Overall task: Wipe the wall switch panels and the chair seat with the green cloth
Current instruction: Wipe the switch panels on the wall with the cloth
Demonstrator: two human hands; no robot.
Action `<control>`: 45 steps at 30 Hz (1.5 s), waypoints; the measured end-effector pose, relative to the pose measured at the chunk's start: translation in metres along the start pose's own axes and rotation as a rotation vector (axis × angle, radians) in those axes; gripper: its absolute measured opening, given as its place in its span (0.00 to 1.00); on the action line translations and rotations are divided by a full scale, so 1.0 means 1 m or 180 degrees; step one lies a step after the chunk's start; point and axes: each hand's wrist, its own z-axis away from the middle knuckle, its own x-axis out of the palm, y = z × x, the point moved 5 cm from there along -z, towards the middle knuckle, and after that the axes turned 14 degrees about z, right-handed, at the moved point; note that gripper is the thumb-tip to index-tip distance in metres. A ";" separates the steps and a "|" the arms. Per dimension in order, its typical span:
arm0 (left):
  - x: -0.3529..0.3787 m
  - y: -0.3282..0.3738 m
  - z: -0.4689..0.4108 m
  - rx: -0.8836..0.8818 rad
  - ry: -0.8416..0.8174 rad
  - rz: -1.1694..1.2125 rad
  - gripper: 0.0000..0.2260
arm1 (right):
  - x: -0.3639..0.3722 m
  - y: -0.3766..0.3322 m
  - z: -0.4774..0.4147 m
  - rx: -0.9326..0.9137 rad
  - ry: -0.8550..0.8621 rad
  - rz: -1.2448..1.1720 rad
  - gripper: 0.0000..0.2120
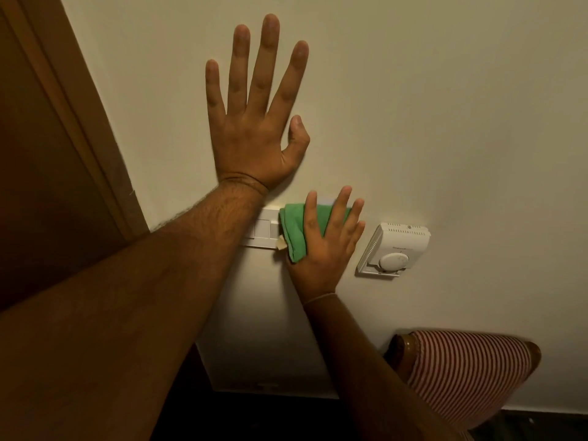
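My left hand lies flat on the cream wall above the switches, fingers spread, holding nothing. My right hand presses the folded green cloth against the right part of the white switch panel; its fingers are spread over the cloth. The panel's left switches show beside the cloth, and my left forearm covers its left edge. A white thermostat panel with a round dial sits on the wall just right of my right hand. The chair seat, red-and-white striped with a wooden frame, is at the lower right.
A brown wooden door frame runs down the left side. Dark floor lies below the wall's base. The chair stands close against the wall under the thermostat.
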 end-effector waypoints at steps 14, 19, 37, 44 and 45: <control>0.001 -0.001 0.001 0.0003 0.0028 0.0015 0.41 | 0.006 0.001 0.026 -0.0018 -0.0015 -0.0012 0.36; 0.001 -0.001 0.000 -0.0005 0.0071 0.0034 0.40 | 0.005 -0.005 0.022 0.0214 0.0079 -0.0053 0.34; -0.002 0.001 0.001 -0.0045 0.0040 -0.0007 0.39 | 0.016 0.011 0.071 0.0214 -0.0178 -0.0084 0.39; -0.004 0.002 0.001 -0.0110 0.0029 -0.0190 0.35 | 0.009 -0.001 0.045 0.0294 0.0055 -0.0184 0.35; -0.004 0.002 0.000 -0.0106 0.0039 -0.0214 0.35 | 0.008 -0.003 0.040 0.0317 0.0066 -0.0205 0.35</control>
